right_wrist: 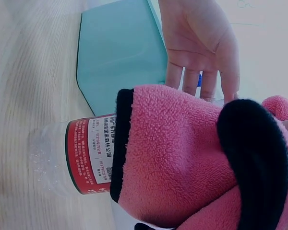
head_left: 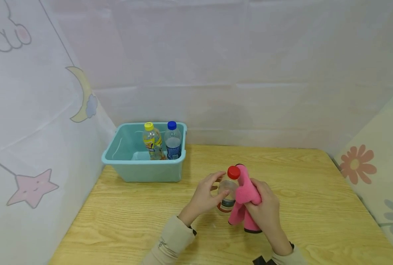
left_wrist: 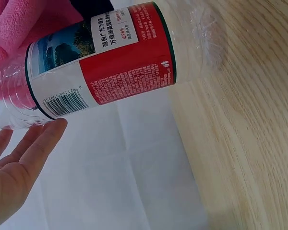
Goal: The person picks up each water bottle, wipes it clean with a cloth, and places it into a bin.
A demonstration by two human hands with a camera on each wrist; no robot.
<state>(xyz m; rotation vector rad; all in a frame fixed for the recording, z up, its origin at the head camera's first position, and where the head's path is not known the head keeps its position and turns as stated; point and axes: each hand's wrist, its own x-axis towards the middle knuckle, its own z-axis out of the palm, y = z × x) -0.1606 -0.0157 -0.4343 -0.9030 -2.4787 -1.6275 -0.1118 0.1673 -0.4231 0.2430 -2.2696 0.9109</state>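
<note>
A clear plastic bottle [head_left: 227,186] with a red cap and a red-and-white label [left_wrist: 120,52] stands upright on the wooden table. My right hand [head_left: 266,206] grips a pink, black-edged cloth [head_left: 246,193], bunched against the bottle's right side. In the right wrist view the folded cloth [right_wrist: 173,148] covers the upper part of the bottle [right_wrist: 89,155]. On the bottle's other side is my left hand [head_left: 204,197], its fingers spread and fairly straight. From the left wrist view, its fingertips lie at the bottle's upper side; whether they press on it is unclear.
At the back left of the table [head_left: 126,209] sits a light-blue plastic bin [head_left: 150,173]. Inside it stand a yellow-capped bottle [head_left: 152,141] and a blue-capped bottle [head_left: 173,143]. White printed sheets [head_left: 216,55] hang behind the table and at both sides.
</note>
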